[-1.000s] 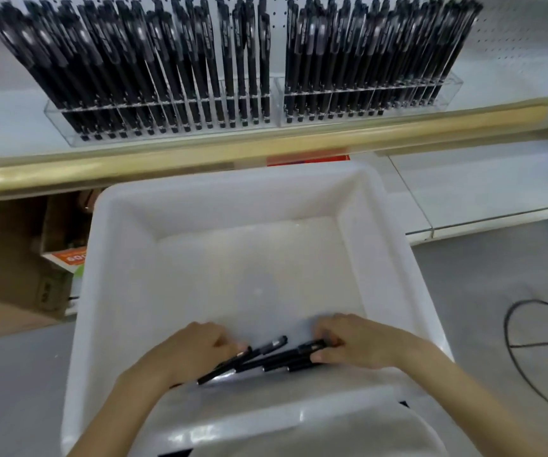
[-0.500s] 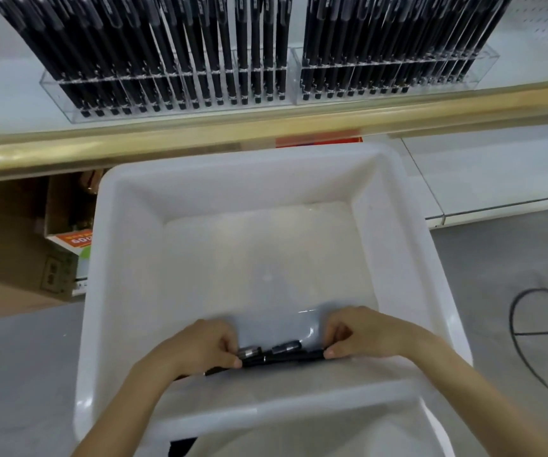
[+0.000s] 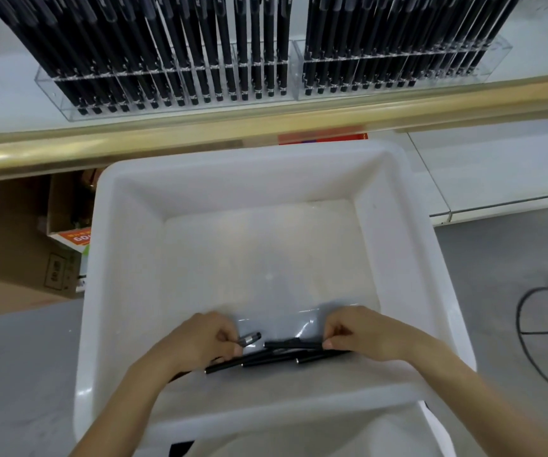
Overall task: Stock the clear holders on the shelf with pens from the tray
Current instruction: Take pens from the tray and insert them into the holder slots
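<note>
Left grip (image 3: 200, 338), right grip (image 3: 358, 331) pinching pens (image 3: 275, 355), box (image 3: 18, 258)

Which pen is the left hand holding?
The pen with the silver band, poking from the left hand, farther back than the other pens in the tray.

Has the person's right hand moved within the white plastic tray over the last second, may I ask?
No. The right hand still grips the black pens near the front wall of the white plastic tray.
</note>
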Demonstrator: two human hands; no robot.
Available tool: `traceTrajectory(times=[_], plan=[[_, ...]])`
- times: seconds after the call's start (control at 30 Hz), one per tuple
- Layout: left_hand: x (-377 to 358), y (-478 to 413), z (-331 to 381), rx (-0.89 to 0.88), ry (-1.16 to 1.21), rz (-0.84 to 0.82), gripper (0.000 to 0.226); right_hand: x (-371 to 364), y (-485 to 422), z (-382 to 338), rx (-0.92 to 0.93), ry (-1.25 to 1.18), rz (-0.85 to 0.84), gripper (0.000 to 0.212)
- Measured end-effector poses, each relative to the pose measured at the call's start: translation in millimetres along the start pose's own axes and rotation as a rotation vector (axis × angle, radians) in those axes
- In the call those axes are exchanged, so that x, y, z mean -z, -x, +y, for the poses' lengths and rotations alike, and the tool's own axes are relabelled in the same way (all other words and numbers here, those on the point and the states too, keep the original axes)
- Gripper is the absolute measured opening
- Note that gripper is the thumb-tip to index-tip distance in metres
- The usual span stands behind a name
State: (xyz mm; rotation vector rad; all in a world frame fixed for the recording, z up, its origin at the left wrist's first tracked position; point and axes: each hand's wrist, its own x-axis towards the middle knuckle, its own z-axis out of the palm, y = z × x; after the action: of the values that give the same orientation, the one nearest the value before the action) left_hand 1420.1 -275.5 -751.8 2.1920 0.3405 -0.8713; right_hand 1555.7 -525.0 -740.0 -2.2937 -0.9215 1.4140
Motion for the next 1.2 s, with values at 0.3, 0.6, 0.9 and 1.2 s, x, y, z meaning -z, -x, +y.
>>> traceTrajectory(times=[0.3, 0.6, 0.9, 1.2], plan=[[53, 0, 36, -0.077, 0.172, 0.254, 0.01, 45, 29, -30, 0.038, -0.553, 0.512, 0.01], [126, -5, 151, -0.379, 0.407, 0.512, 0.007, 142, 63, -40, 0.396, -0.914, 0.773, 0.012], [180, -20, 241, -0.548, 0.437, 0.738, 0.013, 297, 106, -47, 0.689, -0.473, 1.296, 0.044], [199, -24, 271, -0.544, 0.523, 0.798, 0.023, 349, 65, -21, 0.556, -0.461, 1.403, 0.033]])
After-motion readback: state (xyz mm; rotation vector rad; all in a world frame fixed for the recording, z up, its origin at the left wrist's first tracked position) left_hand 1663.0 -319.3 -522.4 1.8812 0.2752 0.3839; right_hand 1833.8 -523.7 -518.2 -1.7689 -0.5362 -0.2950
